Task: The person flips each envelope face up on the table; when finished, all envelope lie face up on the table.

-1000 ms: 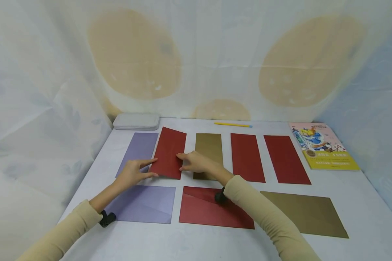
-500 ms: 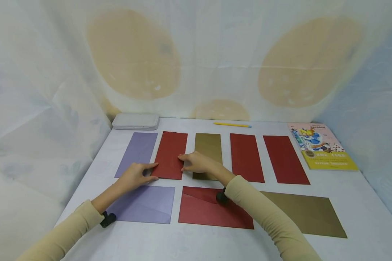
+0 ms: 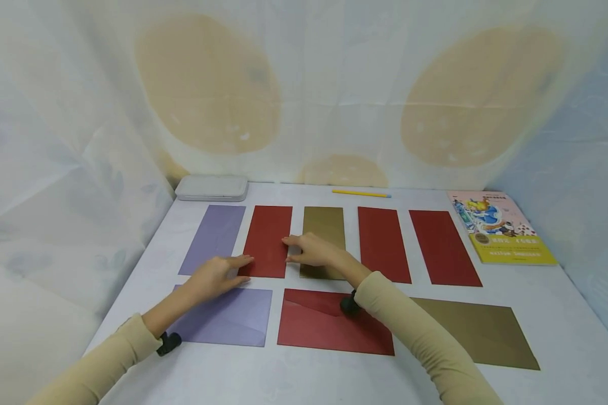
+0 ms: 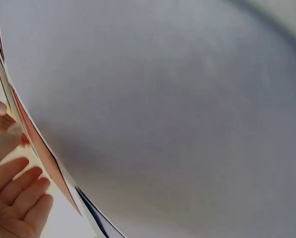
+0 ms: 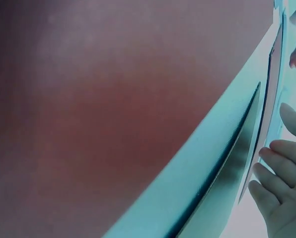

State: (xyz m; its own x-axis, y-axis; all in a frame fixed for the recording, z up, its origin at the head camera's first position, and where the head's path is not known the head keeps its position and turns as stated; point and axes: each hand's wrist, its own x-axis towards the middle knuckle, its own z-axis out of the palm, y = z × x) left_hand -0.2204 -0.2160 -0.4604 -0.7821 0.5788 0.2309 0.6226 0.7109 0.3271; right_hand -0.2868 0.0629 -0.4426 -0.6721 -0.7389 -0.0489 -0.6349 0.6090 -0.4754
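- Red rectangular paper sheet [image 3: 268,233] is lying flat between the two hands, its long axis running away from the person.
- Left hand [image 3: 214,278] is touching the sheet's near left corner, forefinger and thumb spreading apart, clamping nothing.
- Right hand [image 3: 315,250] is reaching over a gold rectangular paper sheet [image 3: 323,221], its extended fingertips meeting the red sheet's right edge.
- Hands are resting apart; neither is lying plainly nearer.
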